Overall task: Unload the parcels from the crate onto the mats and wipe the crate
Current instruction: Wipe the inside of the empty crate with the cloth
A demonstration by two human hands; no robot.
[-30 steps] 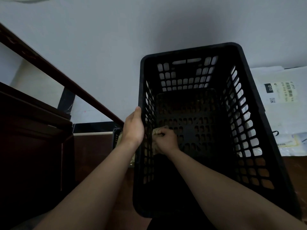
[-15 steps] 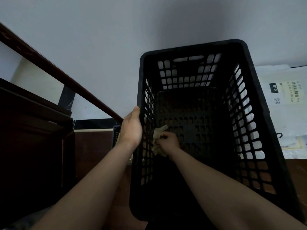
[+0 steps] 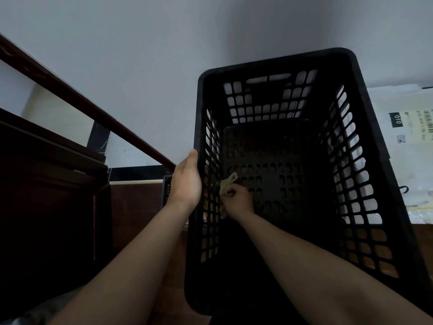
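Right grip [image 3: 237,201] pinching cloth [image 3: 228,182] inside crate [image 3: 276,61], left grip [image 3: 187,181] outside (parcels [image 3: 412,146] beside).

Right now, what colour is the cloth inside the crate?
Pale yellowish beige (head view): a small crumpled cloth in the right hand, inside the black lattice crate.

From here I see the right hand [image 3: 237,201] has slid slightly toward the near end along the inside of the crate [image 3: 276,64] left wall, and more of the cloth [image 3: 229,182] now pokes out above its fingers. The crate's far rim has risen in view, possibly only a camera shift
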